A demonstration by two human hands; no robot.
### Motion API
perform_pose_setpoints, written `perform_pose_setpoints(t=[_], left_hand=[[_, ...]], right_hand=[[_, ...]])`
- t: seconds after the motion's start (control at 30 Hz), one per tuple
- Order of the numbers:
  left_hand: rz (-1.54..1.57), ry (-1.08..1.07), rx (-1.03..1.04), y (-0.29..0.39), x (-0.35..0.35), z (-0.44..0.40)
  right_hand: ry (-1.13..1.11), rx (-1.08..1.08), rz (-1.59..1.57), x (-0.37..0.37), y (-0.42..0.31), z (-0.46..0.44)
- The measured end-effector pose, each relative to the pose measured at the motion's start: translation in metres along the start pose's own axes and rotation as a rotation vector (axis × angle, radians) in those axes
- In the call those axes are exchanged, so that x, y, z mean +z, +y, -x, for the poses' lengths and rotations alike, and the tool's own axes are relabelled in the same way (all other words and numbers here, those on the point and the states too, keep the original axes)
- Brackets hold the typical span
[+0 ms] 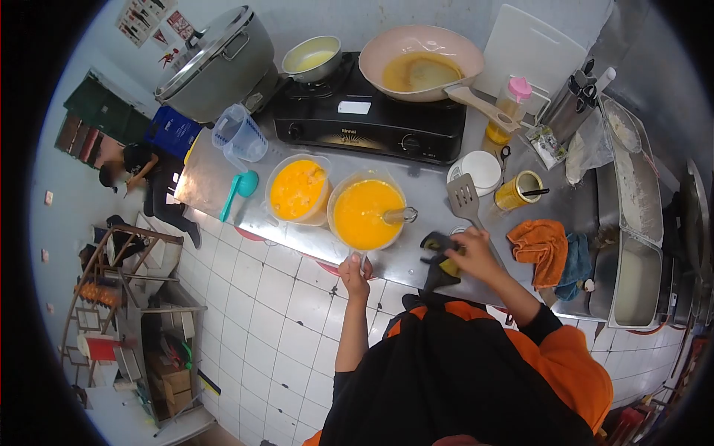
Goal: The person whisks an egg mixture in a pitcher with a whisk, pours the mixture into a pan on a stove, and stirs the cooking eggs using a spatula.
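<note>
left fingers [352, 266]: closed, gripping the handle of the near jug
near jug [333, 229]: just beyond the left fingers, at the front edge of the counter [249, 212]; orange liquid [363, 208] inside
whisk [402, 215]: metal, dipped into the near jug, up and right of the left fingers
right fingers [455, 260]: partly curled at the black tool; whether they grip it, cannot tell
black tool [440, 262]: black with a yellow part, beside the right fingers on their left, above the counter's front edge; its kind is unclear
far jug [324, 212]: beyond and left of the left fingers, just beside the near jug; orange liquid with pale lumps
scoop [248, 183]: teal, left of the far jug, well apart from the left fingers
turner [462, 195]: slotted head beyond the right fingers, shaft passing just beside them
cloths: 2, orange cloth [538, 249] and blue cloth [574, 266], touching, right of the right fingers
stove [320, 115]: beyond both sets of fingers, carrying 2 pans, small pan [289, 65] and big pan [374, 56]
</note>
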State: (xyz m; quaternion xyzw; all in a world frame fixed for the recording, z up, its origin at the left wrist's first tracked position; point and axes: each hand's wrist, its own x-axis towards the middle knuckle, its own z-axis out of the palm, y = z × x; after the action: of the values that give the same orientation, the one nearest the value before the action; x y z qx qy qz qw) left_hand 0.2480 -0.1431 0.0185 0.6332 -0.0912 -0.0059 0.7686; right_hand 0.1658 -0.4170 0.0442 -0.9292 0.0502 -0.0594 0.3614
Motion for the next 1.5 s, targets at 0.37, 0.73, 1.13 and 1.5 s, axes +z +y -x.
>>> perform_pose_setpoints(t=[0.37,0.73,1.13,1.5], left_hand=[[0.033,-0.004,0.024,-0.003,0.001,0.001],[0.055,0.08,0.025,-0.009,0.003,0.004],[0.106,0.355,0.07,0.001,0.023,-0.003],[0.228,0.361,0.074,0.029,0.031,-0.038]], right_hand=[[0.332,0.278,0.852,-0.174,0.014,0.052],[0.095,-0.317,-0.174,-0.07,-0.086,-0.032],[0.104,-0.45,-0.016,-0.034,-0.13,-0.095],[0.141,-0.594,0.013,-0.1,-0.152,-0.135]])
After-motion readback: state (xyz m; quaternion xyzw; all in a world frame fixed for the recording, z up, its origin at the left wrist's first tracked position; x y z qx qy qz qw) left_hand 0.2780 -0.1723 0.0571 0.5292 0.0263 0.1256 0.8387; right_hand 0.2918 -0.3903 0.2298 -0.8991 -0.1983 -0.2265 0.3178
